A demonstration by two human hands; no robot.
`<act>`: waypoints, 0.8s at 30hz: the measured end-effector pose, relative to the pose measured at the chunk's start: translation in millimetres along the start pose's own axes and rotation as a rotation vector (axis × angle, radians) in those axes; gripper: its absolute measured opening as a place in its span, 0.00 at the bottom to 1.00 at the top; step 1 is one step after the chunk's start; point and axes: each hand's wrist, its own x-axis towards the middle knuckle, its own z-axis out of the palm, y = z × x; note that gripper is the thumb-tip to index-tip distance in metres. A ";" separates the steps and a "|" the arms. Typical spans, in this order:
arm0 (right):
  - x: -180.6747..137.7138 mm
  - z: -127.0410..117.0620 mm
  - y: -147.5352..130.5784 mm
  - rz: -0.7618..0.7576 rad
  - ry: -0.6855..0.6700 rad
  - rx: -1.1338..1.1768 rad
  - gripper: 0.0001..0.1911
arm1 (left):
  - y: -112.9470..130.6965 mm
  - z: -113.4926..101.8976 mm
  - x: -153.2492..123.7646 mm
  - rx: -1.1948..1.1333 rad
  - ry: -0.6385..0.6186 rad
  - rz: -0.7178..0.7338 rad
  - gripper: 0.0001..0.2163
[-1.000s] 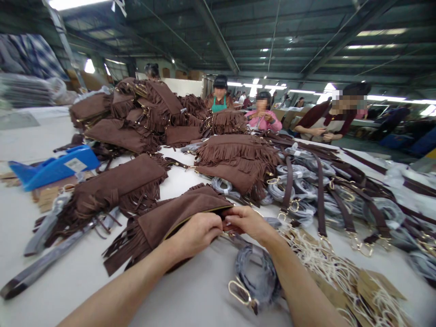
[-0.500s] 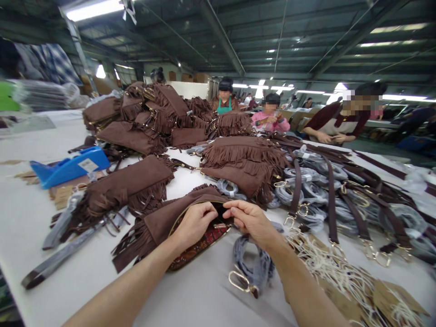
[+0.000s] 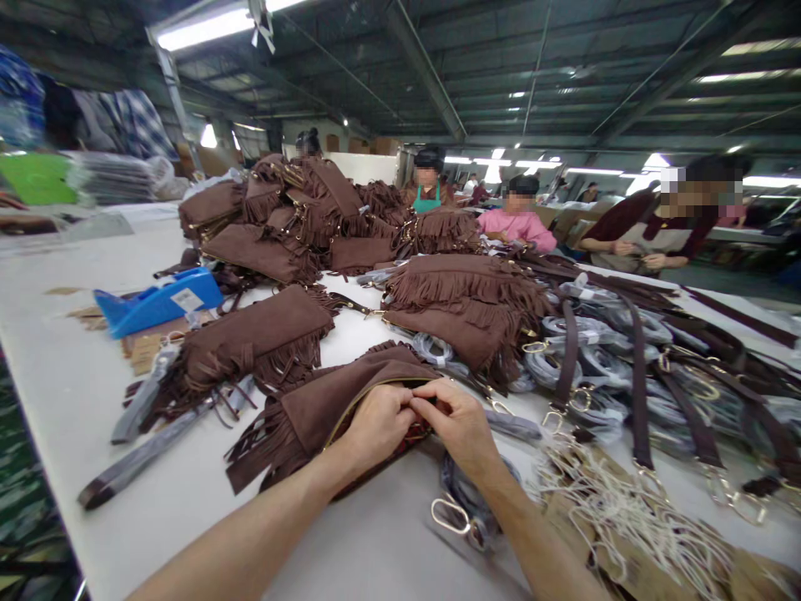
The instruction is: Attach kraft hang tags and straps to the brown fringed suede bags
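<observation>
A brown fringed bag (image 3: 350,380) lies on the white table in front of me, its zipped mouth facing me and partly open. My left hand (image 3: 383,421) is closed at the opening, fingers pinched together. Against it, my right hand (image 3: 454,417) is closed too, thumb and forefinger meeting the left fingertips at the bag's mouth. Whatever the fingertips hold is too small or hidden to name. Just below my right hand sits a coiled, wrapped strap with a gold clasp (image 3: 450,516), partly covered by my forearm.
A heap of brown fringed bags (image 3: 281,209) rises at the back left. Beside a blue tape dispenser (image 3: 159,302) lies another bag (image 3: 256,334). Wrapped straps with clasps (image 3: 638,384) and stringed paper tags (image 3: 626,509) cover the right side. Several people work beyond the table.
My hands have come together; their fingertips, apart before, now meet at the bag's opening. The red patterned lining is more covered. The view has shifted slightly left.
</observation>
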 end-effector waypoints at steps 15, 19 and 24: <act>2.6 -13.5 7.7 0.096 -0.146 -0.078 0.12 | -28.9 -22.3 8.5 0.149 -0.035 -0.105 0.19; 4.8 -8.7 7.1 0.016 -0.231 -0.273 0.12 | -34.6 -14.0 15.8 0.109 -0.058 -0.059 0.21; 15.9 8.1 11.9 0.120 -0.254 -0.522 0.14 | -41.4 1.3 23.9 0.075 0.005 -0.110 0.20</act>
